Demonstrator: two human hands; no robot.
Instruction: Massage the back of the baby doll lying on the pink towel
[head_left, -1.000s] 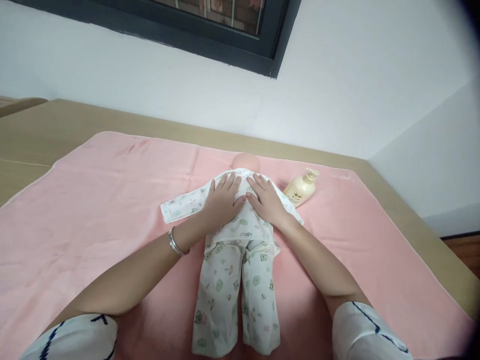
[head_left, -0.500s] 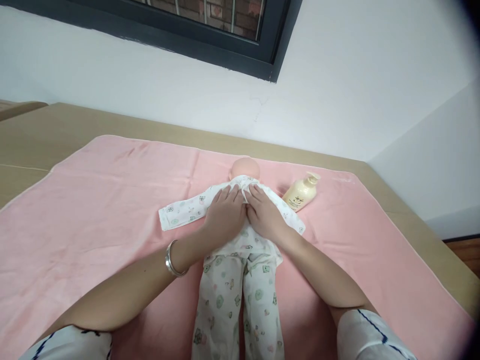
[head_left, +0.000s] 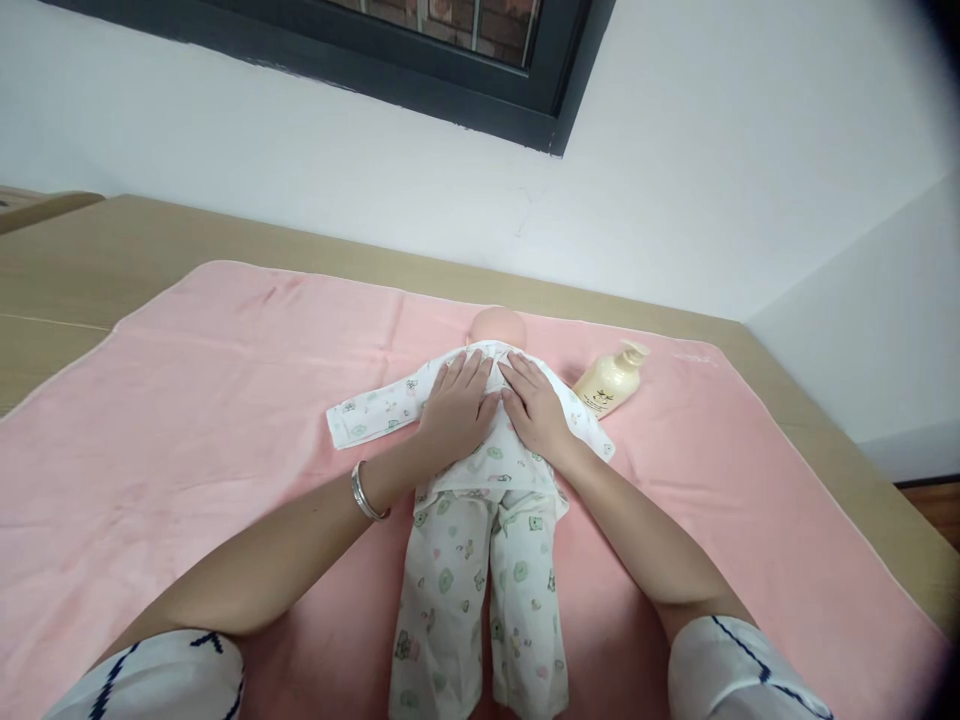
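Observation:
A baby doll (head_left: pixel 498 325) lies on the pink blanket (head_left: pixel 247 350), its bald head at the far end. It wears a white printed top (head_left: pixel 495 465) and matching trousers (head_left: pixel 444 590). My left hand (head_left: pixel 459 408) rests flat on the left half of the top's upper part, fingers extended. On the right half lies my right hand (head_left: pixel 536 410), also flat, with its fingers pointing toward the head. Both thumbs point inward with a small gap between the hands. The doll's face is not visible.
A cream pump bottle (head_left: pixel 613 380) lies tilted beside the doll's right-hand sleeve. The blanket covers a wooden surface (head_left: pixel 180 225) that meets a white wall (head_left: pixel 360 170). A dark window frame (head_left: pixel 480 95) is set in the wall.
My hands have moved slightly apart, and the cloth under them lies smoother. The view has shifted a little.

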